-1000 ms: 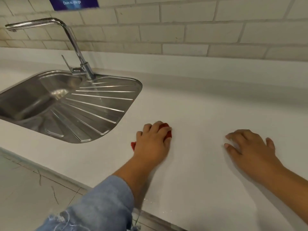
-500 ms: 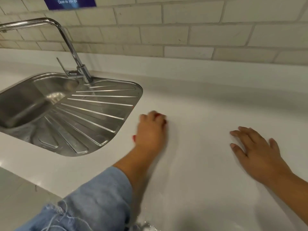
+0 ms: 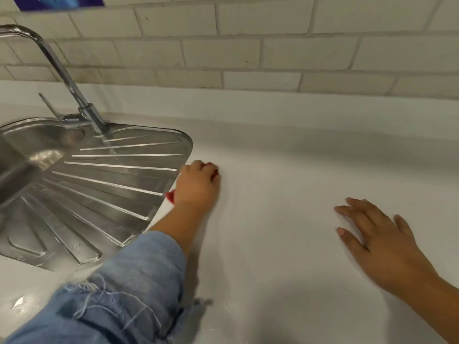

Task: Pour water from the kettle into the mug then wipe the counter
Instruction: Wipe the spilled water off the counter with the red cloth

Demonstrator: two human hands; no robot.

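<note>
Head view shows us at the wiping step: our left hand [image 3: 198,187] presses a red cloth [image 3: 170,196], mostly hidden beneath it, on the white desk [image 3: 285,170] beside the sink [image 3: 99,184]. Right hand [image 3: 380,242] rests flat, fingers spread, holding nothing. Next, we judge, sweep rightward. Kettle and mug are unseen.

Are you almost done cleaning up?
No kettle or mug is in view, so the pouring can't be checked. Wiping is underway: the left hand presses a red cloth on the white counter beside the sink's draining board. The right hand rests flat. Droplets near the front edge remain.
</note>
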